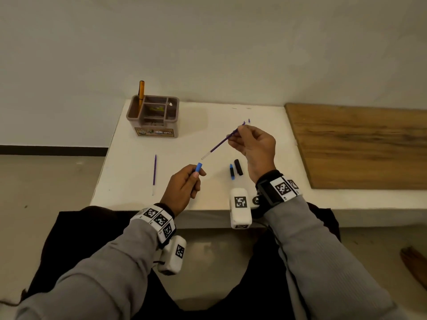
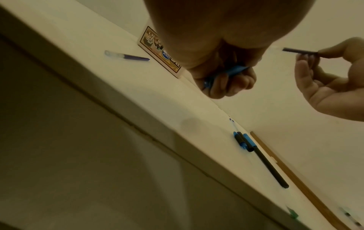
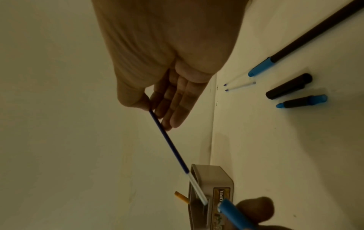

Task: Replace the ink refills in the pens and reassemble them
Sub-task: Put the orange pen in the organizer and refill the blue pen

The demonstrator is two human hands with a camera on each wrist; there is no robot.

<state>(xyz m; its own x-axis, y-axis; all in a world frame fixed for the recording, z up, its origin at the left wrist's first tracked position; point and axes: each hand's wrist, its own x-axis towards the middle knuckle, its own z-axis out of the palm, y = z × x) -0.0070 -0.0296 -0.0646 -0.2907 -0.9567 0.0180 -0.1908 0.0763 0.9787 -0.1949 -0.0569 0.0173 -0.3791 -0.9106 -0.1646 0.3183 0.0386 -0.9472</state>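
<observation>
My left hand [image 1: 196, 176] grips a blue pen barrel [image 1: 198, 168], its open end pointing up and to the right. The same barrel [image 2: 232, 70] lies in my curled fingers in the left wrist view. My right hand [image 1: 237, 135] pinches a purple ink refill [image 1: 221, 142] near its tip, above the white table [image 1: 138, 181]. The refill's clear rear end hangs just short of the barrel's opening, apart from it. In the right wrist view the refill [image 3: 169, 141] slants down toward the barrel [image 3: 234, 214]. A second purple refill [image 1: 154, 172] lies on the table at the left.
A black cap [image 1: 238, 167] and a blue-and-black pen piece [image 1: 232, 172] lie beside my right wrist. Two clear refills [image 3: 240, 86] and a long black pen [image 3: 307, 35] lie nearby. A brown organiser [image 1: 153, 116] holding an orange pen [image 1: 141, 93] stands at the back left. A wooden board [image 1: 360, 144] is on the right.
</observation>
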